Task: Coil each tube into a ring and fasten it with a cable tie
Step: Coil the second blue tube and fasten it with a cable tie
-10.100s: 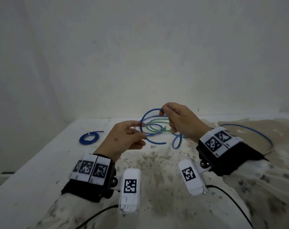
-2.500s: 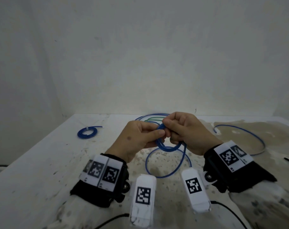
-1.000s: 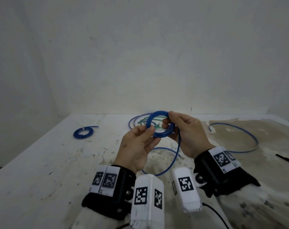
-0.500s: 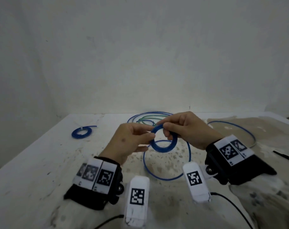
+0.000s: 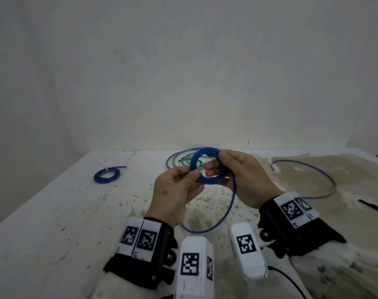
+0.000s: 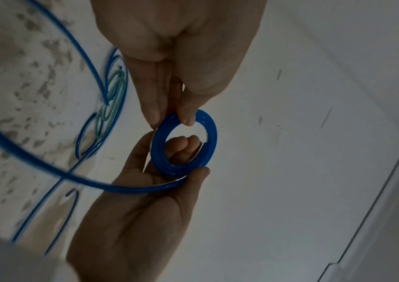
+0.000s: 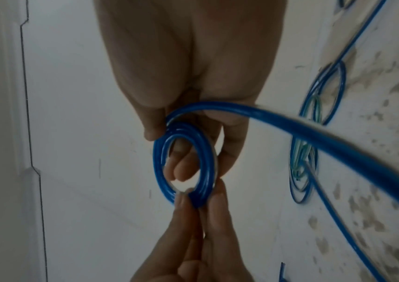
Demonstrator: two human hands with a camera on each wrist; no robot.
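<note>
Above a stained white table (image 5: 54, 212), two hands are holding a small coil of blue tube (image 5: 207, 165) in the air.

The left hand (image 5: 175, 195) is pinching the coil's near edge between thumb and fingertips; the right hand (image 5: 246, 180) is gripping the far edge, with the uncoiled tail (image 5: 222, 216) hanging in a loop toward the table. A finished tied coil (image 5: 107, 175) is lying to the left, and loose blue and green tubes (image 5: 183, 158) are lying behind.
</note>
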